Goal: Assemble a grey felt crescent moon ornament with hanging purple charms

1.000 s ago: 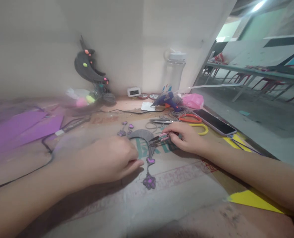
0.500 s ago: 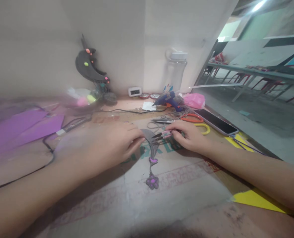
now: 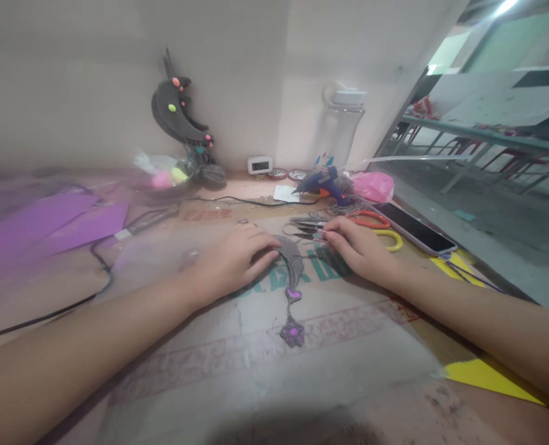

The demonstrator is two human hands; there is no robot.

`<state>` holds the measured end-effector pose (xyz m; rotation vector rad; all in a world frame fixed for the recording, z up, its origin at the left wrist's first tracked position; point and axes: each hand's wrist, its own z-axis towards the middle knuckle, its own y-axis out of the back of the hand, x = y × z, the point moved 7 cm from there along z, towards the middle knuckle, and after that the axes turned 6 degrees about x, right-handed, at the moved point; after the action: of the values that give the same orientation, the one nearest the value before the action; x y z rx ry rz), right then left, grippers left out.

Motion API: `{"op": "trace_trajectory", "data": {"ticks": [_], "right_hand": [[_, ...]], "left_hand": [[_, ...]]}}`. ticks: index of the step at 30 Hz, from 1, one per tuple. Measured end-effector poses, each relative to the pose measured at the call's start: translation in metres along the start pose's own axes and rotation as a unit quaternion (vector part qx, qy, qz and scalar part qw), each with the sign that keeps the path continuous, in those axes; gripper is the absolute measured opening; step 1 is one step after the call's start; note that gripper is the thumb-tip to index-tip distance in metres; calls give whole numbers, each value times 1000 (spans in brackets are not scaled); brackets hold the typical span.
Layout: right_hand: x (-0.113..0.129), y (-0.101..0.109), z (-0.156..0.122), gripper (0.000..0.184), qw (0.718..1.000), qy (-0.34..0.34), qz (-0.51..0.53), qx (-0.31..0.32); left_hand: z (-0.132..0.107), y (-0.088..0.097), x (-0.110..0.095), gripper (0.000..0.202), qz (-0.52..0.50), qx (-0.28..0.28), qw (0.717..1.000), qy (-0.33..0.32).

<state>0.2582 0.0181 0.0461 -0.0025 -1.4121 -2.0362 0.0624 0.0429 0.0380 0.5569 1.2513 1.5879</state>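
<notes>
My left hand (image 3: 242, 256) is closed at the left edge of a grey felt crescent moon (image 3: 293, 256), thumb and fingers pinching its rim. From the moon's lower tip hang a small purple-and-grey heart (image 3: 293, 295) and a grey flower-like charm with purple spots (image 3: 292, 332), both lying on the work sheet. A thin thread reaches from the moon's right side toward my right hand (image 3: 360, 247). That hand grips pink-handled thread snips (image 3: 306, 232), blades pointing left, just beyond the moon and beside the scissors.
Orange-handled scissors (image 3: 371, 218), yellow-handled scissors (image 3: 392, 240) and a phone (image 3: 416, 228) lie right. Behind are a blue glue gun (image 3: 323, 182), a clear bottle (image 3: 342, 133), a clock (image 3: 260, 165) and a dark crescent ornament (image 3: 175, 117). Purple sheets (image 3: 47, 222) lie left, a black cable (image 3: 47, 318) nearby.
The snips in my right hand have moved back, away from the moon's right edge. My left hand stays at the moon. The whole view has shifted slightly.
</notes>
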Motion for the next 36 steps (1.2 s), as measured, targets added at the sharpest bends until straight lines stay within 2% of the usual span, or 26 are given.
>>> {"op": "trace_trajectory", "data": {"ticks": [5, 10, 14, 17, 19, 21, 24, 25, 27, 28, 29, 30, 32, 33, 34, 35, 36], "right_hand": [[-1, -1, -1, 14, 1000, -2, 1, 10], [-1, 0, 0, 14, 1000, 7, 14, 4], [-6, -3, -1, 11, 999, -18, 39, 13], [-13, -6, -1, 12, 995, -47, 90, 3], [-18, -9, -1, 18, 981, -62, 181, 7], [-21, -14, -1, 25, 949, -77, 302, 48], [-14, -21, -6, 33, 879, -105, 423, 193], [-9, -22, -10, 35, 850, -112, 447, 257], [6, -20, -22, 43, 768, -108, 495, 392], [12, -16, -25, 44, 739, -106, 506, 431], [13, -10, -25, 42, 735, -111, 507, 437], [11, -4, -21, 41, 752, -115, 500, 414], [6, 7, -11, 37, 805, -122, 461, 353], [5, 9, -8, 37, 822, -121, 438, 344], [7, 8, -9, 36, 824, -119, 419, 362], [11, 4, -14, 36, 811, -114, 407, 405], [16, -1, -22, 36, 783, -107, 404, 460]], "left_hand": [[1, -2, 0, 23, -1, 12, 1000, -5], [2, -1, -5, 23, 6, 21, 999, -37], [2, -2, -4, 23, 5, 20, 999, -34], [2, -3, -3, 22, 7, 20, 999, -29], [1, -5, -2, 22, 7, 24, 999, -30], [1, -6, -1, 22, 7, 29, 999, -28], [1, -7, 1, 23, 5, 34, 999, -17], [1, -7, 2, 23, 4, 35, 999, -14], [1, -7, 2, 23, 2, 37, 999, -12], [1, -7, 2, 23, 2, 38, 999, -12], [1, -7, 2, 23, 1, 38, 999, -13], [1, -7, 1, 23, 0, 38, 999, -14], [1, -7, 1, 23, 1, 37, 999, -15], [1, -6, 0, 23, 2, 36, 999, -15], [1, -6, 0, 23, 2, 35, 999, -15], [1, -6, 0, 23, 1, 34, 999, -14], [1, -5, 0, 23, 0, 34, 999, -14]]}}
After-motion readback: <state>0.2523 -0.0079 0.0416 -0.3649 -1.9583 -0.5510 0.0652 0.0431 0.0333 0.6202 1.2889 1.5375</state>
